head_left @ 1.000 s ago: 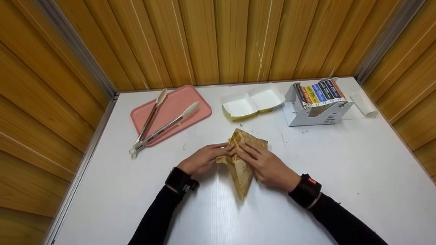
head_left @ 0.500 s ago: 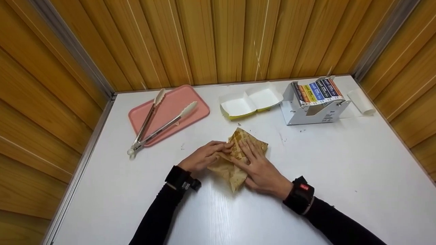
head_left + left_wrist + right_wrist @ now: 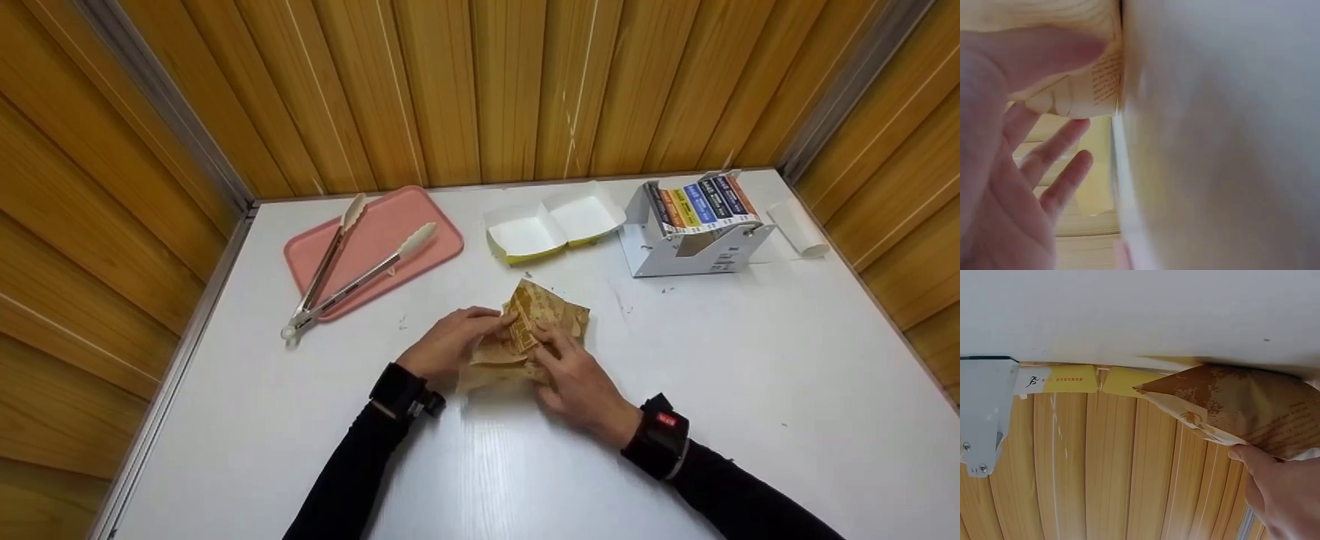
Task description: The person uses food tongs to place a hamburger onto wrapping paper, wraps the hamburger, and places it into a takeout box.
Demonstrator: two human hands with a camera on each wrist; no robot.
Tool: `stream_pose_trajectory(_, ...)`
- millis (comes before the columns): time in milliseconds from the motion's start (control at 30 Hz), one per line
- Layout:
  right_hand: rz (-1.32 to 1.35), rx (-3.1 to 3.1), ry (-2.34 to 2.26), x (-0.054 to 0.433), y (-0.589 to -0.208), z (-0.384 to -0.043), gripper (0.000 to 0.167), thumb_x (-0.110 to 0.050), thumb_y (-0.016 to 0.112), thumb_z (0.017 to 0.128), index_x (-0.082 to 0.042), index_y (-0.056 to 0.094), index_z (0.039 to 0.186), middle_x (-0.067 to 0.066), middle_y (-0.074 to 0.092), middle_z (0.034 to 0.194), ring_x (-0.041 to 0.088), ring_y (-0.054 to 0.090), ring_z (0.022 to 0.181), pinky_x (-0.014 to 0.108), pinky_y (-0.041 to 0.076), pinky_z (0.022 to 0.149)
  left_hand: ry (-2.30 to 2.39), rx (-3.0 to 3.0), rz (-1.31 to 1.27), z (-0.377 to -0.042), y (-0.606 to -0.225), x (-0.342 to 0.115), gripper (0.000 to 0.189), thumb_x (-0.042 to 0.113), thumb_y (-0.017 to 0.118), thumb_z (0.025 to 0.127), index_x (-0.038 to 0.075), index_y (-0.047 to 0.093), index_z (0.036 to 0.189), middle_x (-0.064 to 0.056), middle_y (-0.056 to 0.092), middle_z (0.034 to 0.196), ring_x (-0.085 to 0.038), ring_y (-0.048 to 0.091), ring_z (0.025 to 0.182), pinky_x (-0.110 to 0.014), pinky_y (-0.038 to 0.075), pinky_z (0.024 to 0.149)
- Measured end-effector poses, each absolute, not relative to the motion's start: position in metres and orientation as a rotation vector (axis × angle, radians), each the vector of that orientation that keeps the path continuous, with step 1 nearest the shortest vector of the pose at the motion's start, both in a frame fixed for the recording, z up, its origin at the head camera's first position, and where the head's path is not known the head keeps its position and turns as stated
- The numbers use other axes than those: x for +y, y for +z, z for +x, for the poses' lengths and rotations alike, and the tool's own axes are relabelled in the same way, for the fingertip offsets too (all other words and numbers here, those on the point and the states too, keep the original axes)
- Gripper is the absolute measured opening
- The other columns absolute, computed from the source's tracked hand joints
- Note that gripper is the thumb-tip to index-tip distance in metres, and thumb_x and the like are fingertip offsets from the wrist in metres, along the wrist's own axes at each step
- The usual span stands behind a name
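A brown, printed sheet of food wrapping paper (image 3: 555,304) lies folded into a packet on the white table. Whatever it may contain is hidden. At its left side my left hand (image 3: 454,341) holds the folded edge; in the left wrist view the thumb lies over the paper (image 3: 1107,84) while other fingers spread below. My right hand (image 3: 585,386) has bent fingers on the near right part, gripping a fold. The right wrist view shows a pointed corner of the paper (image 3: 1241,396) sticking out past my right hand (image 3: 1292,495). A loose flap hangs toward me.
Behind the packet stands an opened white-and-yellow takeaway box (image 3: 525,236). Tongs (image 3: 360,281) lie spread across a pink tray (image 3: 427,259) at back left. A metal dispenser (image 3: 694,251) with colourful labels stands at back right, beside a white roll (image 3: 802,229).
The paper's near point, which stretched toward me, has been folded up and is now a shorter, wider flap. My right hand's fingers have gone from flatter to more bent.
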State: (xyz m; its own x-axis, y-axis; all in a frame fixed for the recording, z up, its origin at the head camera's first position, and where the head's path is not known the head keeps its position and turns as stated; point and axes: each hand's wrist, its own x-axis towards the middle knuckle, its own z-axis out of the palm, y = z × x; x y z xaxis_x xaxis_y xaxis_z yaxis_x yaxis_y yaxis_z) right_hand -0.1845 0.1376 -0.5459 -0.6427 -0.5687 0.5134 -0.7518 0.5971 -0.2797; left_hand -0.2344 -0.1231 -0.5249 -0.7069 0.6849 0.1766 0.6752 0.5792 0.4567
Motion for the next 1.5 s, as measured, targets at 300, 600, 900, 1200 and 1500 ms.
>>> stream_pose_trajectory(300, 1.090, -2.443, 1.121, 0.159, -0.533, -0.199, 0.010, -0.004, 0.074, 0.090, -0.002, 0.077, 0.099, 0.021, 0.071, 0.123, 0.036, 0.072, 0.108, 0.045, 0.061, 0.092, 0.776, 2.854, 1.333, -0.238, -0.523, -0.116, 0.027, 0.010, 0.063, 0.102, 0.007, 0.072, 0.128, -0.014, 0.066, 0.137, -0.031, 0.060, 0.130, -0.048, 0.048, 0.111)
stream_pose_trajectory(600, 0.925, -2.479, 1.485, 0.175, -0.517, -0.217, 0.017, -0.001, 0.058, 0.103, 0.002, 0.073, 0.108, 0.010, 0.073, 0.089, 0.005, 0.063, 0.079, 0.021, 0.054, 0.070, 1.181, 2.644, 0.913, -0.235, -0.526, -0.116, 0.037, 0.017, 0.054, 0.106, 0.001, 0.058, 0.140, -0.018, 0.068, 0.128, -0.033, 0.062, 0.124, -0.050, 0.048, 0.109)
stream_pose_trajectory(900, 0.655, -2.593, 1.687, 0.175, -0.506, -0.225, 0.016, -0.009, 0.055, 0.107, -0.005, 0.061, 0.122, 0.004, 0.055, 0.076, 0.010, 0.050, 0.064, 0.021, 0.043, 0.058, 1.337, 2.811, 0.845, -0.230, -0.528, -0.094, 0.022, 0.025, 0.061, 0.105, 0.004, 0.064, 0.101, -0.003, 0.059, 0.074, -0.016, 0.053, 0.069, -0.031, 0.049, 0.070)
stream_pose_trajectory(1200, 0.555, -2.473, 1.497, 0.169, -0.507, -0.220, 0.056, -0.005, 0.063, 0.102, -0.013, 0.043, 0.154, -0.002, 0.047, 0.070, 0.009, 0.045, 0.059, 0.021, 0.037, 0.055, 1.507, 2.768, 0.773, -0.224, -0.529, -0.087, 0.054, 0.015, 0.055, 0.107, 0.013, 0.029, 0.155, 0.005, 0.055, 0.068, -0.007, 0.043, 0.058, -0.027, 0.044, 0.062)
stream_pose_trajectory(1500, 0.527, -2.503, 1.027, 0.159, -0.516, -0.227, 0.052, 0.002, 0.060, 0.098, -0.015, 0.057, 0.147, 0.005, 0.054, 0.074, 0.012, 0.040, 0.059, 0.030, 0.037, 0.056, 1.484, 2.749, 0.735, -0.222, -0.530, -0.082, 0.049, 0.002, 0.050, 0.106, 0.021, 0.056, 0.151, -0.012, 0.070, 0.128, -0.018, 0.064, 0.108, -0.037, 0.054, 0.100)
